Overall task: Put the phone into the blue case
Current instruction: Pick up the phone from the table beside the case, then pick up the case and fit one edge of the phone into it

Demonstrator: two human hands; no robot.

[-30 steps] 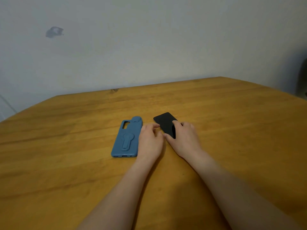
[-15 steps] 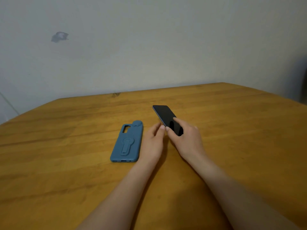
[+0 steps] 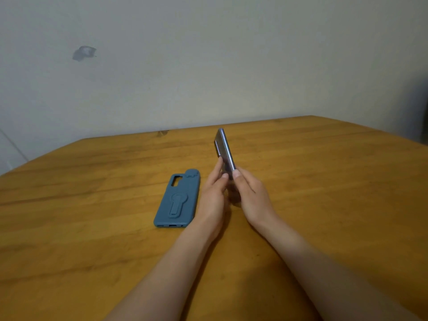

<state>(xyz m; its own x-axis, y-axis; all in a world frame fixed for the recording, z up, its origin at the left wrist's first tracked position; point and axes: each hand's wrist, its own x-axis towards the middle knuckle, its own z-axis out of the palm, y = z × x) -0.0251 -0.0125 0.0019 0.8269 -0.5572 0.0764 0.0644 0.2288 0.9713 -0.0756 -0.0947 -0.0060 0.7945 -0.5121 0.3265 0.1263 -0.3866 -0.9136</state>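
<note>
The blue case (image 3: 177, 199) lies flat on the wooden table (image 3: 92, 239), its back with a fold-out stand facing up. Just right of it, the phone (image 3: 224, 151) is raised off the table and turned on edge, so I see its thin grey side and part of its back. My right hand (image 3: 252, 198) grips the phone's lower end from the right, thumb on the edge. My left hand (image 3: 214, 193) holds the same end from the left with its fingertips, close beside the case but not touching it.
A pale wall (image 3: 208, 66) with a grey patch stands behind the table's far edge. A dark shape (image 3: 421, 112) shows at the far right past the table corner.
The phone has been lifted from flat on the table and rotated up onto its edge between both hands. The case has not moved.
</note>
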